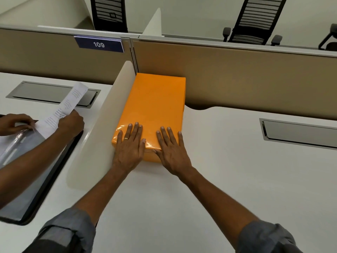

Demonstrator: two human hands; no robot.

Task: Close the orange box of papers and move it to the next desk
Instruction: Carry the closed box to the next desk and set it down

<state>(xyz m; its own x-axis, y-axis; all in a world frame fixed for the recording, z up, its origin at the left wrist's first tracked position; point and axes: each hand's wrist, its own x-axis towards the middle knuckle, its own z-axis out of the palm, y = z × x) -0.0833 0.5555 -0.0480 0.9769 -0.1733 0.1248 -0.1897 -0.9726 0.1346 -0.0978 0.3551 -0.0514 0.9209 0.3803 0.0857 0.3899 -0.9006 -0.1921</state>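
Blue sign (pixel 99 44): "109"

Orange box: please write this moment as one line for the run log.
orange box: lid closed, on desk beside divider | left hand: flat on lid | right hand: flat on lid | not lifted

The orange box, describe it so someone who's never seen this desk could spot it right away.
Find the white desk on the right side of the cream divider. The orange box lies flat against that divider, lid shut, its far end at the tan partition, with both hands pressing its near end. It is the only brightly coloured thing here.
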